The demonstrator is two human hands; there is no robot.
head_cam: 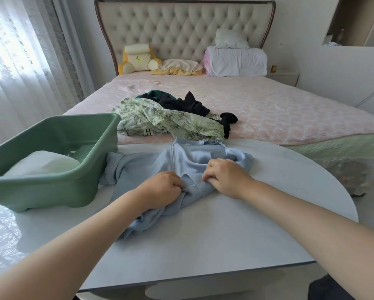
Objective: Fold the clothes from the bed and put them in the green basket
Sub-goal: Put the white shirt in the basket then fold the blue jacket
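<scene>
Folding step, early: light blue garment (194, 154) lies crumpled on tabletop (236, 230), just beside green basket (52, 187) (white item (43, 162) already inside). Its near fabric pinched by left grip (162, 187) and right grip (227, 176). Next, probably: spread flat, then fold. More clothes (160, 118) wait on bed (290, 113).
</scene>
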